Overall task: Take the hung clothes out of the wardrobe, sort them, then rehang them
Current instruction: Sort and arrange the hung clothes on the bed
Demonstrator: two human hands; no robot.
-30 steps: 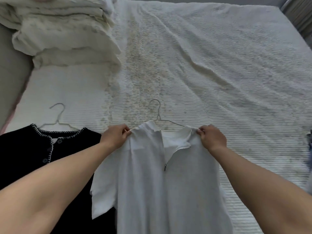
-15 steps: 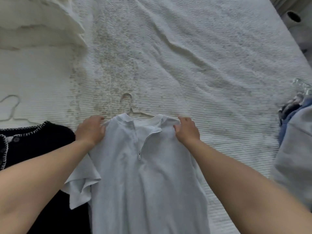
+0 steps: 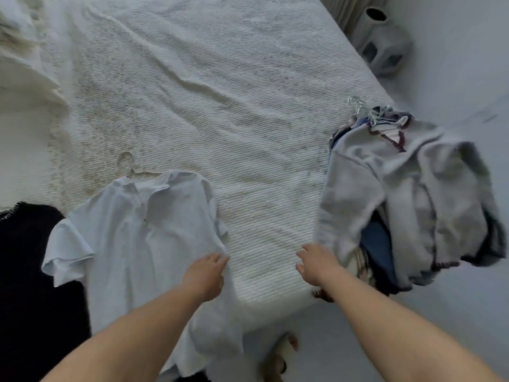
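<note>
— Starting at the left edge, what lies on the bed [image 3: 220, 78]?

— A black garment [image 3: 33, 271] with pale stitching along its neckline, spread flat and cut off by the frame. Just beside it to the right lies a white short-sleeved top [image 3: 132, 238] on a wire hanger [image 3: 129, 166], whose hook points up the bed. The top has a small zip at the neck, and its lower hem hangs over the mattress edge.

— Do the two overlap?

— The top's left sleeve lies against the black garment's edge; they touch there.

— And the hands?

— The left hand [image 3: 205, 274] rests over the right side of the white top, fingers loosely extended and close together, gripping nothing. The right hand [image 3: 314, 264] is over bare bedspread, apart from the top, fingers relaxed and slightly spread, empty. Its fingertips come near the lower edge of a grey sweater [image 3: 385, 188]; whether they touch it I cannot tell.

— What is that sweater part of?

— It tops a heap of clothes [image 3: 380, 244] at the bed's right corner, well apart from the white top. Blue and dark fabric show beneath it, and several hanger hooks [image 3: 358, 106] bunch together at the heap's far end. The sweater has dark red stitching at its collar.

— Anything beyond the bed?

— A grey ribbed vase [image 3: 382, 37] stands on the floor at the upper right, and folded pale bedding [image 3: 24, 64] sits at the upper left.
</note>
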